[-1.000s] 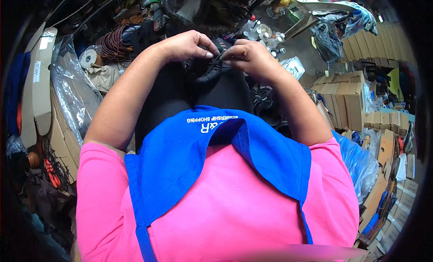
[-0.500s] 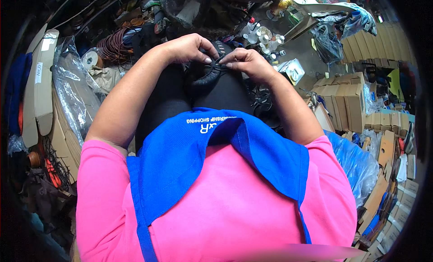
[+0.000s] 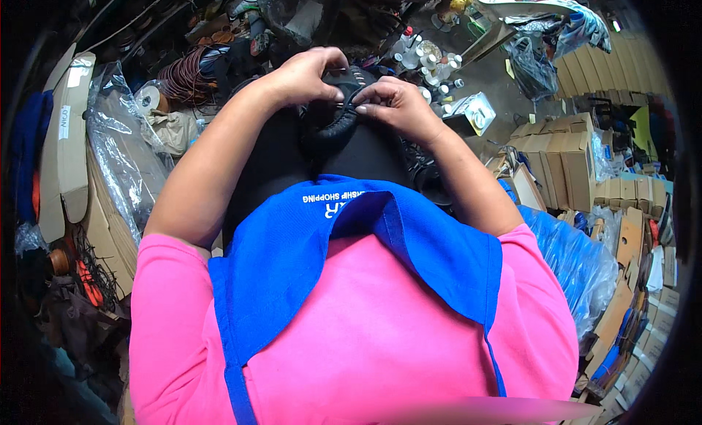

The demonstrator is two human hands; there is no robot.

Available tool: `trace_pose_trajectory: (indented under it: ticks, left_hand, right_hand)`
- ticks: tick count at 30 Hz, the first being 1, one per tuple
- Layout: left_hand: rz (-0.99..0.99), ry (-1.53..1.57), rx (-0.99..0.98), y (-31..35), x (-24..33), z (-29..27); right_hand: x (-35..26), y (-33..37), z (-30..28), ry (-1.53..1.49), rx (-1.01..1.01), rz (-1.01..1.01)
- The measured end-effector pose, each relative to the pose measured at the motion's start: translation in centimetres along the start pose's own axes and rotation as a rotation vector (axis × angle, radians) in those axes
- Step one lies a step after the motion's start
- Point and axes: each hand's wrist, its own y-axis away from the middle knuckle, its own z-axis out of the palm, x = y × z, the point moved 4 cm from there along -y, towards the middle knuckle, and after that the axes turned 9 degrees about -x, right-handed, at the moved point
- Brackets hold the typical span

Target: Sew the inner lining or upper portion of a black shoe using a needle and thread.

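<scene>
A black, shoe-like leather piece with a puckered, stitched edge rests over my dark-trousered thighs. Pale stitches or holes run along its far rim. On its right side, my right hand pinches the edge between thumb and fingers; any thread or needle there is too small to make out. Across from it, my left hand has its thumb and bent forefinger apart, with the thumb close to the leather. Part of the piece is hidden behind my fingers.
Several small white-capped bottles stand on the floor beyond my right hand. Cardboard boxes and blue plastic wrap lie to the right. At the left are a thread spool, clear plastic sheeting and coiled brown cord.
My left forefinger has lifted away from the thumb, so the two no longer meet at the leather. The right hand has shifted slightly and still pinches the edge.
</scene>
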Motion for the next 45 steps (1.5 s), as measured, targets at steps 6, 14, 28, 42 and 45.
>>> trace_pose_trajectory:
  ticks: [6, 14, 28, 42, 45]
  left_hand:
    - [0.002, -0.153, 0.289, 5.4, 1.7, -0.4]
    - [-0.071, -0.532, 0.419, 8.0, 2.5, 2.5]
    - [-0.087, -0.052, 0.337, 6.1, 0.3, 2.4]
    - [-0.062, -0.111, 0.332, 6.0, 0.1, 2.5]
    - [-0.031, -0.13, 0.327, 6.1, 0.2, 2.5]
  right_hand:
    - [-1.9, 1.9, 0.7, 0.474, 0.106, -0.121]
    - [-1.9, 3.5, 3.5, 0.717, 0.271, -0.14]
    - [0.7, 0.4, -1.1, 0.121, -0.13, 0.075]
    - [0.4, 0.2, -1.5, 0.139, -0.133, 0.068]
    - [0.5, 0.3, -1.5, 0.143, -0.159, 0.085]
